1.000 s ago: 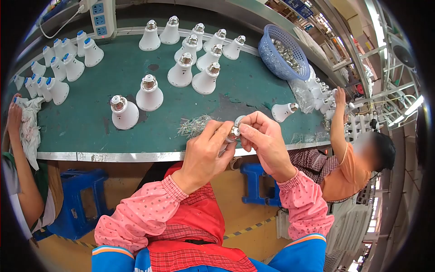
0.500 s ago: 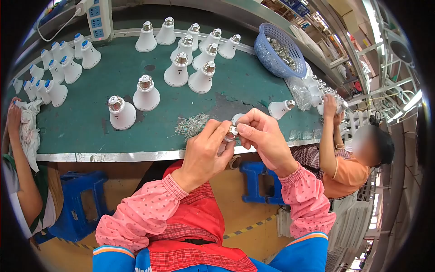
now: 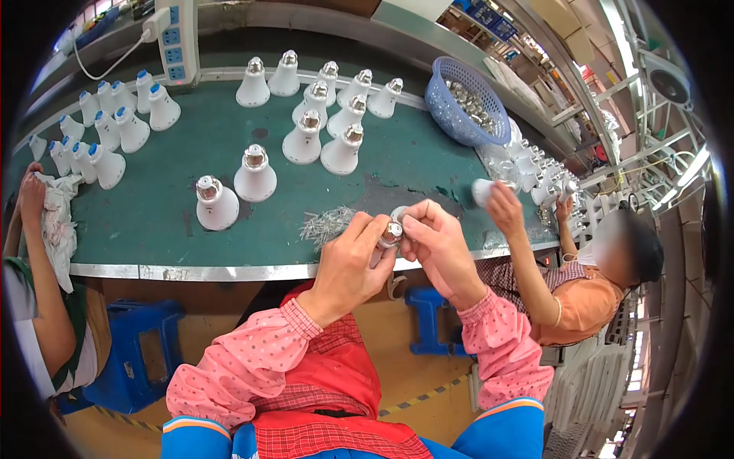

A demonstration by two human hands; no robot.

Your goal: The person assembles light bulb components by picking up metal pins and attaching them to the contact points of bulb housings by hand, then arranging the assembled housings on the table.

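My left hand [image 3: 353, 260] is closed around a light bulb [image 3: 391, 232], whose metal screw cap points up toward me. Most of the bulb's body is hidden by my fingers. Right beside the cap, my right hand [image 3: 436, 243] has its thumb and forefinger pinched together; whatever is between them is too small or hidden to make out. A pile of thin metal pins [image 3: 327, 226] lies on the green table just left of the bulb. Behind my fingers a white rounded object [image 3: 399, 213] shows only in part.
White bulbs with metal caps [image 3: 254, 174] stand across the green table [image 3: 153, 222]; blue-tipped ones [image 3: 107, 164] stand left. A blue basket [image 3: 466, 107] holds metal caps. At right, a co-worker's hand [image 3: 505, 210] touches a bulb [image 3: 482, 193]. Another person's hand [image 3: 32, 195] is far left, by a cloth.
The co-worker's hand on the right has moved to the lying bulb and grasps it. My right fingers have dropped from the cap's top to its side. The view has shifted slightly.
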